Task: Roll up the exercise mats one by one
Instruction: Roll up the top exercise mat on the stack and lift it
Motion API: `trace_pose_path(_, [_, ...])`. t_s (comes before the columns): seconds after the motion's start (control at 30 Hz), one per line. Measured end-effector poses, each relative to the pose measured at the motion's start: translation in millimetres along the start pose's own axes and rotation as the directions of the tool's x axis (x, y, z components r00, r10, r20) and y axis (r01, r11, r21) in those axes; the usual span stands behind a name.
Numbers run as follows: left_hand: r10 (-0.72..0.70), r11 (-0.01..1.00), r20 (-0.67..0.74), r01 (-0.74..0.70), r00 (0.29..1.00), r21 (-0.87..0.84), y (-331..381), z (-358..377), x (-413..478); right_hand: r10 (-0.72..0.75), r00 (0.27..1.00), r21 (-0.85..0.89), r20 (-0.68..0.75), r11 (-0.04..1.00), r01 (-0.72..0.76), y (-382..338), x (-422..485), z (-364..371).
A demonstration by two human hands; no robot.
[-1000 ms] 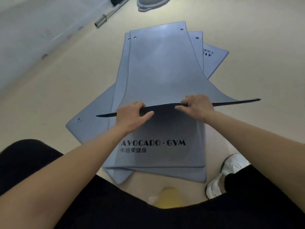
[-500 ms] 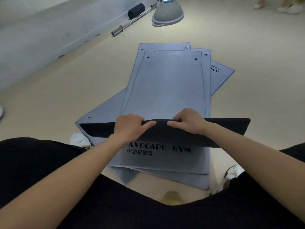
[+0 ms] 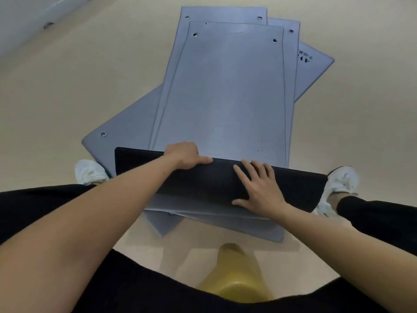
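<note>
1. Where the grey mats [image 3: 126, 129] lie stacked on the floor [image 3: 67, 86], the top mat [image 3: 225, 98] has its near end folded over, black underside up.
2. The left hand [image 3: 185, 154] grips the fold, fingers curled over it.
3. The right hand [image 3: 261, 190] lies flat on the black flap, fingers straight and spread.

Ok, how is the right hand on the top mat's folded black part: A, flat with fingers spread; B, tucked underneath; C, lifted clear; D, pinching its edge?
A: the right hand lies flat, fingers spread, on the turned-up black underside of the top mat, while the left hand grips the fold.
</note>
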State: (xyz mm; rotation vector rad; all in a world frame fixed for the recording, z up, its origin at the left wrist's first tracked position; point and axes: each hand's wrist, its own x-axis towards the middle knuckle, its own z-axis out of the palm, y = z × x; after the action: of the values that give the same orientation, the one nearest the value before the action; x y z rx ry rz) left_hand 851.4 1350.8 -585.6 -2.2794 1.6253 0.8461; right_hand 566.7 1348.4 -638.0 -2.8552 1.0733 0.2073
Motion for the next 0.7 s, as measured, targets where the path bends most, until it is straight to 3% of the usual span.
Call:
trace_pose_path(0.1, [-0.035,0.999,0.086,0.037,0.996,-0.019,-5,13,28,-0.022,0.986,0.020,0.164,1.000,0.018,2,18,25])
trace_pose_path(0.27, [-0.059,0.998,0.134,0.062,0.989,-0.019,-30,51,51,-0.046,0.961,0.042,0.273,0.998,0.036,-11,43,68])
trace_pose_path(0.37, [0.090,0.978,0.029,-0.094,0.996,0.187,-36,84,46,-0.050,0.957,0.060,0.287,0.998,0.034,-11,39,91])
trace_pose_path(0.47, [0.301,0.897,-0.063,-0.260,0.952,0.357,-33,116,37,-0.049,0.965,0.098,0.257,0.995,0.024,-5,31,107])
trace_pose_path(0.57, [0.412,0.845,-0.011,-0.378,0.911,0.379,-27,145,29,-0.030,0.956,0.152,0.293,0.988,-0.015,-2,35,112])
trace_pose_path(0.7, [0.394,0.863,0.057,-0.390,0.917,0.322,-23,161,33,-0.059,0.923,0.295,0.381,0.954,-0.061,0,41,108])
